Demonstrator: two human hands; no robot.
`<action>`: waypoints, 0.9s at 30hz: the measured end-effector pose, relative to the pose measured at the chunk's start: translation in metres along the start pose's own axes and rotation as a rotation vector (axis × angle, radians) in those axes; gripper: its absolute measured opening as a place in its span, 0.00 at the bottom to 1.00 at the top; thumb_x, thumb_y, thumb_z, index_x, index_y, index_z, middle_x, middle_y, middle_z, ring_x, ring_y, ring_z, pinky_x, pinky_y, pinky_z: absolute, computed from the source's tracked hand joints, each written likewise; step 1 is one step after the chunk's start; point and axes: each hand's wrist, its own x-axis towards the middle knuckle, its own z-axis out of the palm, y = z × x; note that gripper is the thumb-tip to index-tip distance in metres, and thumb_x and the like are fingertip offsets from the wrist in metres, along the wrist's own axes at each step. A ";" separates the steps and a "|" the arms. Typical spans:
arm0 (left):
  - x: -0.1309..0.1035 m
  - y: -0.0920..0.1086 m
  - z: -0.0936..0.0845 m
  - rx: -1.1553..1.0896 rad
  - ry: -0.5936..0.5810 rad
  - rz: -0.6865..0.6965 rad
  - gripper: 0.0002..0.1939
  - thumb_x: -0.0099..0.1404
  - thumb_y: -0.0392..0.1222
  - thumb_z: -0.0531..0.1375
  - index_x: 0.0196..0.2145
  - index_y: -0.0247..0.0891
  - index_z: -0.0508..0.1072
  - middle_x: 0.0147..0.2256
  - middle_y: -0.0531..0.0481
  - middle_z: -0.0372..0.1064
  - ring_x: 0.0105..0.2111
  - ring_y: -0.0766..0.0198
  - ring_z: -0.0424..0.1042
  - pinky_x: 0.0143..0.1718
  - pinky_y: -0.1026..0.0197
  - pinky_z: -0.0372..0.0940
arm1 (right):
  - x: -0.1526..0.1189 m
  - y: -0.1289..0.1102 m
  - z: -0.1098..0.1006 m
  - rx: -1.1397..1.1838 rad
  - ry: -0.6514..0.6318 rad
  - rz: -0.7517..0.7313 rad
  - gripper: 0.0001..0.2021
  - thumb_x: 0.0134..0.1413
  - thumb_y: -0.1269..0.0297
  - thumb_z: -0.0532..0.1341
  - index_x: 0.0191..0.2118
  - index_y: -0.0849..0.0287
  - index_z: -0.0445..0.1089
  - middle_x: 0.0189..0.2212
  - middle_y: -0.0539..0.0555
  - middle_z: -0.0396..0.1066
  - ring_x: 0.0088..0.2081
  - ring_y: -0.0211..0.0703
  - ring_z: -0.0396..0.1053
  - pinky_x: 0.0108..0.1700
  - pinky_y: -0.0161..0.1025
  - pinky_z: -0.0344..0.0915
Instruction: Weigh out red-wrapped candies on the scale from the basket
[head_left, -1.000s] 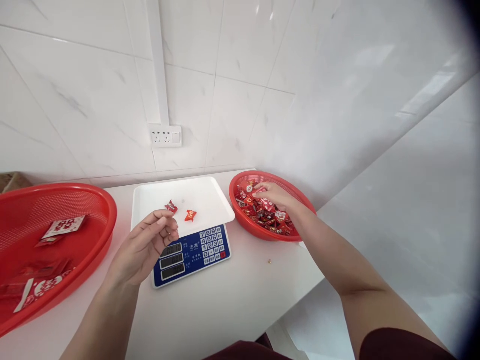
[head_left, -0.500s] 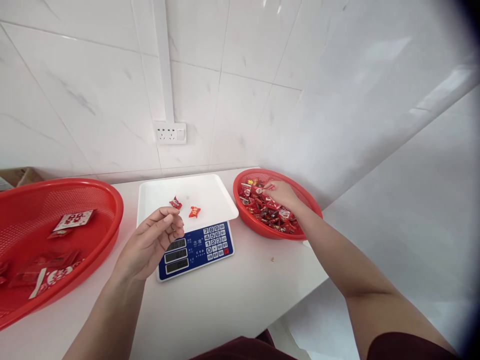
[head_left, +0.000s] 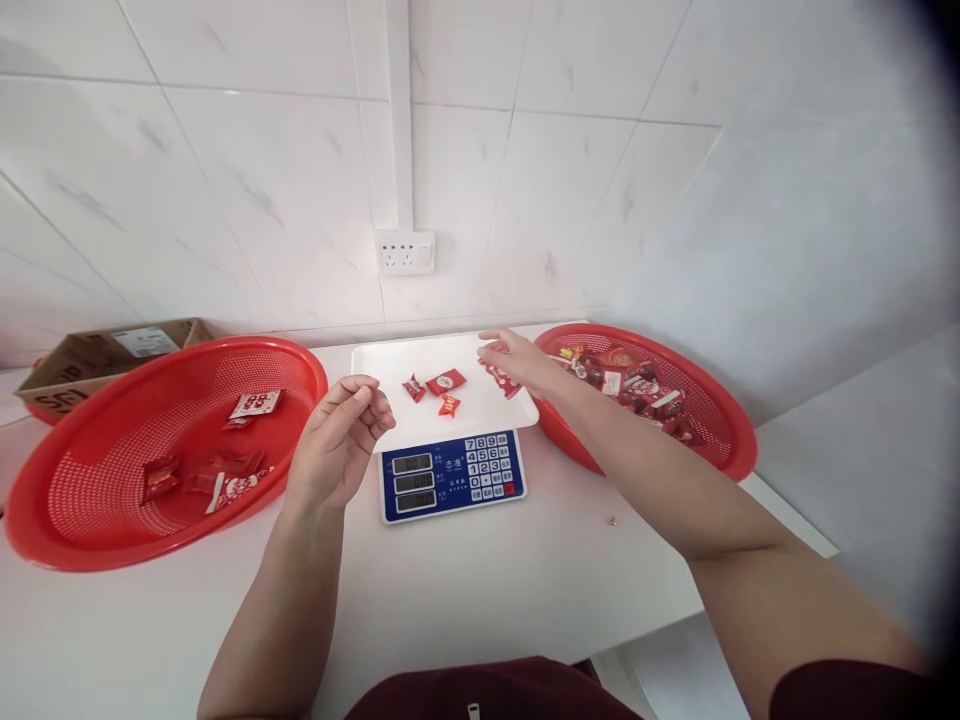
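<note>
My left hand (head_left: 341, 440) is raised before the tray's left front corner, palm turned inward, thumb against the curled forefinger, with nothing visible in it. Over the right side of the white scale tray (head_left: 375, 425), my right hand (head_left: 517, 362) holds a red printed packet (head_left: 501, 374) below its fingers. Three small wrapped pieces lie on the tray: a dark red one (head_left: 414, 388), a flat red one (head_left: 446, 382) and an orange-red one (head_left: 449, 405). The blue scale panel (head_left: 454, 475) faces me.
A red basket (head_left: 731, 430) of mixed packets stands at the right, partly behind my right forearm. Another red basket (head_left: 45, 500) with several packets is at the left, beside a cardboard box (head_left: 67, 365). A tiny scrap (head_left: 613, 521) lies near the right front.
My right hand has moved left from the right basket to above the tray, bringing a packet. A flat red piece now lies on the tray. The view has shifted left.
</note>
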 end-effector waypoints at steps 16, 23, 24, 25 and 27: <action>0.003 0.008 -0.009 0.014 0.063 0.095 0.05 0.55 0.40 0.65 0.31 0.39 0.73 0.24 0.54 0.68 0.25 0.72 0.68 0.30 0.70 0.67 | 0.008 -0.001 0.029 0.214 -0.185 -0.078 0.25 0.50 0.76 0.60 0.56 0.58 0.61 0.42 0.57 0.71 0.39 0.39 0.70 0.47 0.42 0.68; 0.006 0.011 -0.004 0.024 0.175 0.112 0.07 0.49 0.37 0.67 0.28 0.38 0.74 0.23 0.54 0.67 0.25 0.71 0.67 0.27 0.71 0.68 | -0.016 0.018 -0.008 0.019 -0.075 -0.113 0.14 0.53 0.73 0.58 0.46 0.60 0.69 0.33 0.54 0.74 0.31 0.38 0.70 0.32 0.35 0.69; 0.008 0.010 -0.005 0.033 0.188 0.103 0.08 0.48 0.37 0.68 0.27 0.38 0.74 0.23 0.54 0.67 0.25 0.70 0.67 0.27 0.71 0.69 | -0.019 0.024 -0.019 -0.029 -0.059 -0.117 0.11 0.54 0.71 0.58 0.44 0.60 0.70 0.32 0.54 0.75 0.32 0.38 0.71 0.33 0.35 0.68; 0.010 0.009 -0.007 0.042 0.195 0.093 0.08 0.48 0.38 0.68 0.27 0.38 0.74 0.22 0.54 0.67 0.25 0.70 0.67 0.27 0.70 0.69 | -0.021 0.031 -0.033 -0.079 -0.051 -0.125 0.10 0.56 0.69 0.57 0.43 0.60 0.71 0.32 0.54 0.75 0.33 0.39 0.71 0.35 0.36 0.69; 0.014 0.006 -0.009 0.050 0.198 0.081 0.08 0.47 0.39 0.69 0.27 0.39 0.74 0.23 0.54 0.67 0.25 0.70 0.66 0.26 0.70 0.69 | -0.022 0.046 -0.065 -0.184 -0.056 -0.135 0.10 0.58 0.64 0.56 0.43 0.59 0.72 0.36 0.55 0.76 0.37 0.40 0.72 0.41 0.37 0.68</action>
